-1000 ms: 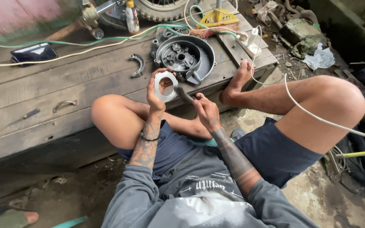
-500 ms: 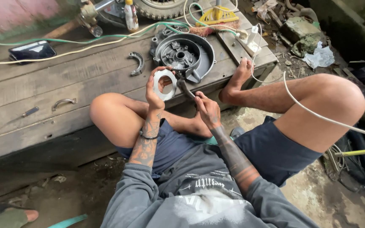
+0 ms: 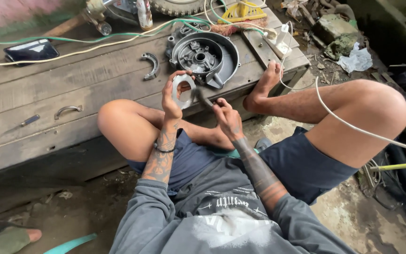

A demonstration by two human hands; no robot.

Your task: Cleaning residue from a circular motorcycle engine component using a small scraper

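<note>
I sit on the ground facing a low wooden bench (image 3: 71, 94). My left hand (image 3: 172, 96) holds up a grey metal ring (image 3: 183, 88) by its edge. My right hand (image 3: 226, 117) grips a small dark brush-like tool (image 3: 202, 96) whose blurred tip touches the ring's right side. Just behind the ring, a round dark grey engine cover (image 3: 205, 56) lies open side up on the bench. My right foot (image 3: 261, 89) rests against the bench edge.
A curved brake shoe (image 3: 152, 65), a phone (image 3: 31, 51), a screwdriver (image 3: 30, 120) and a metal handle (image 3: 67, 110) lie on the bench. Green and white cables (image 3: 95, 42) cross it; a white cable (image 3: 353, 124) runs over my right leg. A power strip (image 3: 280, 44) sits far right.
The brush tip has shifted slightly against the ring, which stays raised in my left hand. The view has tilted a little.
</note>
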